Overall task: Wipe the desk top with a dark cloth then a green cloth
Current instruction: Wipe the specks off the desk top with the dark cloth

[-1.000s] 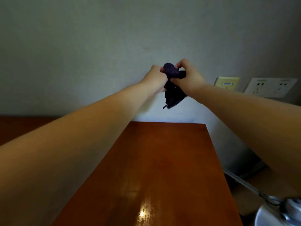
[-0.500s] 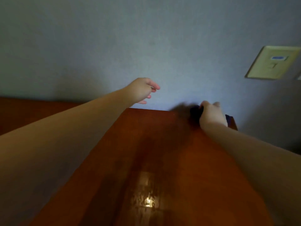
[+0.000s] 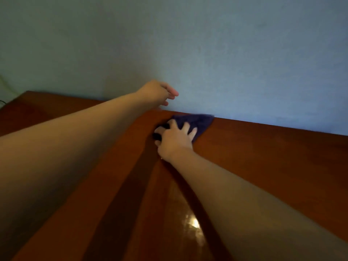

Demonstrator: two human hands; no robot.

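Observation:
A dark purple cloth (image 3: pixel 197 122) lies flat on the glossy brown desk top (image 3: pixel 263 157), right at the back edge against the wall. My right hand (image 3: pixel 175 138) presses down on the cloth with fingers spread; part of the cloth is hidden under the palm. My left hand (image 3: pixel 160 93) hovers above the desk's back edge, to the left of the cloth, fingers loosely apart and holding nothing. No green cloth is in view.
A plain pale wall (image 3: pixel 207 53) rises straight behind the desk. A lower brown surface (image 3: pixel 37 108) extends at the far left. A bright light reflection (image 3: pixel 192 222) shines on the near part of the desk.
Both hands held the cloth in the air before. The left hand let go, and the right hand brought the cloth down to the back edge and slid it leftward along the wall.

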